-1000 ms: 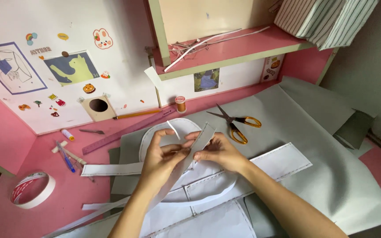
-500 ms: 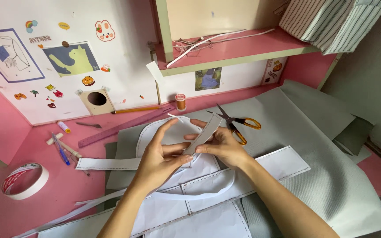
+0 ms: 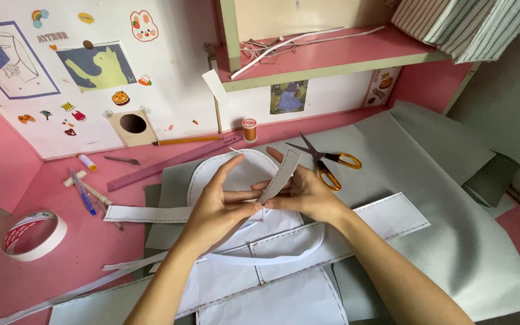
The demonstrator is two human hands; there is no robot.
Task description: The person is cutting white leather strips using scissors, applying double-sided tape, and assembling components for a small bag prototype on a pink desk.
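Both hands met over the worktop [image 3: 61, 277]: left hand [image 3: 221, 207] and right hand [image 3: 308, 195] pinched on a grey strip [image 3: 279, 176], tilted upright above white pattern pieces [image 3: 254, 274]. Scissors [image 3: 326, 161] just beyond, on grey fabric [image 3: 452, 229].

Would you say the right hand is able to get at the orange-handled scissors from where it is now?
Probably yes. The scissors lie open on the grey fabric just beyond the right hand, nothing between them, though its fingers now pinch a grey strip with the left hand.
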